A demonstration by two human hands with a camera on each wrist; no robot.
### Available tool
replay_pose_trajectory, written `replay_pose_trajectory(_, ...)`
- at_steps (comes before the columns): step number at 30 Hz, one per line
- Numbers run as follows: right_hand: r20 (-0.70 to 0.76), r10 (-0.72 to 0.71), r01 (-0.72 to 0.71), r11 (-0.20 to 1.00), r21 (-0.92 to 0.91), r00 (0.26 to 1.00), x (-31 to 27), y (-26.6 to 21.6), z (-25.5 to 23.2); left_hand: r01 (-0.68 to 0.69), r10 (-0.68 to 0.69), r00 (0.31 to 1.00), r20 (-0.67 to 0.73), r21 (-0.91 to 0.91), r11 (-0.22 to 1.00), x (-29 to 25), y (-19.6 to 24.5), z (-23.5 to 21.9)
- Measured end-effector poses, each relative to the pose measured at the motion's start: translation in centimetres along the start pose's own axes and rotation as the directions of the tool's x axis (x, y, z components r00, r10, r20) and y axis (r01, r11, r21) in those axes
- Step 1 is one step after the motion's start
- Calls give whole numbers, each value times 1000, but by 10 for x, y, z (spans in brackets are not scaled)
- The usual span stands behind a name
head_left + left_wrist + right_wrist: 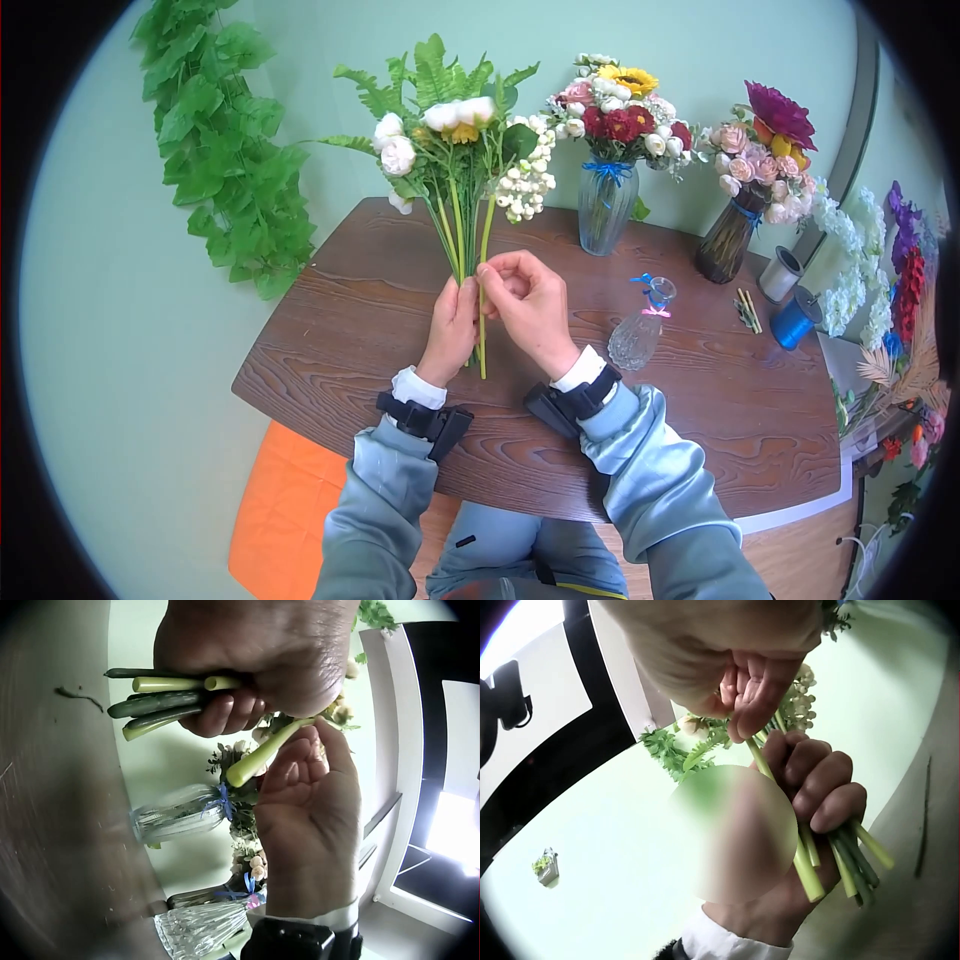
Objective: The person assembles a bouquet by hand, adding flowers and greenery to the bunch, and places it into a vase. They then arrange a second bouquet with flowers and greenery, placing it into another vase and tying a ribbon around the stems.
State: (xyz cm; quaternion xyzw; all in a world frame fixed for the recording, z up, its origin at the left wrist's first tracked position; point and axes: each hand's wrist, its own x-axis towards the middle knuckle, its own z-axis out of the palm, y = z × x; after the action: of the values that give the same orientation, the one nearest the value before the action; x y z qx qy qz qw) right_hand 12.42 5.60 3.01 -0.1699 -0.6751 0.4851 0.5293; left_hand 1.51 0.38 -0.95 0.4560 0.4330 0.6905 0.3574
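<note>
Bunch of flowers (460, 115): held roughly upright over the left half of the table (330, 320); in the head view its blooms show above the far edge.
Left hand (452, 325): fingers wrapped round the gathered stems (847, 864), a firm fist low on the bunch.
Right hand (530, 305): thumb and fingertips together, pinching one thick pale-green stem (484, 345).
Pinched stem: just beside the left hand, its cut end free below; which head it carries is hard to tell.
Likely step: settling this stem among the others.
Angle: best laid along the gathered stems, crossing them as little as possible.
Left grip: ease the fingers only enough to admit the stem, then close again, lest the bunch twist or slip.
Right grip: a light pinch near the binding point steers without bending.
Heads: watch the white berries (525, 185), which could snag on leaves.
Ends: these sit unevenly; judge height by the blooms first.
Glass bottle (634, 342): right of the hands, well in from the near edge; mind the right elbow.
</note>
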Motion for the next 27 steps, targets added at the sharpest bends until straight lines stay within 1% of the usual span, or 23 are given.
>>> replay_pose_trajectory(1,-23,62,-61,998,27,998,3,1,-1,-1,1,1000,3,0,1000,0,-1,2)
replay_pose_trajectory(3,-41,72,-70,996,63,997,5,3,-2,-14,14,1000,16,-9,1000,0,-2,7)
replay_pose_trajectory(4,-30,123,-120,988,97,992,5,1,-3,-12,12,1000,19,-9,1000,1,-1,12)
replay_pose_trajectory(5,-17,174,-170,977,131,985,5,0,-5,-46,46,999,-11,25,999,0,1,18)
replay_pose_trajectory(6,-20,176,-171,976,131,984,6,1,-5,-78,80,996,-40,60,995,0,3,22)
replay_pose_trajectory(7,-29,185,-181,976,122,982,7,4,-6,-75,78,996,-38,60,995,-1,2,22)
replay_pose_trajectory(9,-39,195,-190,975,112,980,8,8,-8,-38,38,999,21,-3,999,-3,2,22)
replay_pose_trajectory(10,-35,204,-198,973,122,978,9,9,-9,-38,38,999,22,-2,999,-4,3,22)
replay_pose_trajectory(11,-30,212,-206,970,131,977,9,9,-10,-10,10,999,36,-5,1000,-6,6,23)
replay_pose_trajectory(12,-31,211,-205,970,132,977,10,10,-10,19,-19,999,50,-8,1000,-7,7,23)
replay_pose_trajectory(13,-43,186,-178,974,141,982,10,11,-9,18,-18,998,52,-7,1000,-8,8,22)
replay_pose_trajectory(15,-54,159,-149,977,149,986,11,13,-9,97,-92,994,63,-83,992,-8,9,21)
replay_pose_trajectory(19,-47,159,-151,977,149,986,12,15,-10,92,-91,995,27,-30,995,-12,15,27)
replay_pose_trajectory(22,-31,149,-142,974,175,988,12,14,-9,112,-111,993,29,-46,993,-13,18,27)
replay_pose_trajectory(24,-23,142,-135,971,200,990,13,14,-8,176,-171,984,55,-110,978,-13,18,24)
replay_pose_trajectory(25,-29,143,-131,960,249,989,12,11,-8,174,-169,984,54,-110,979,-12,16,23)
replay_pose_trajectory(26,-36,143,-126,947,297,989,13,9,-7,143,-140,989,43,-83,986,-11,12,22)
replay_pose_trajectory(27,-35,140,-124,947,297,989,13,7,-8,112,-110,993,32,-55,992,-11,11,21)
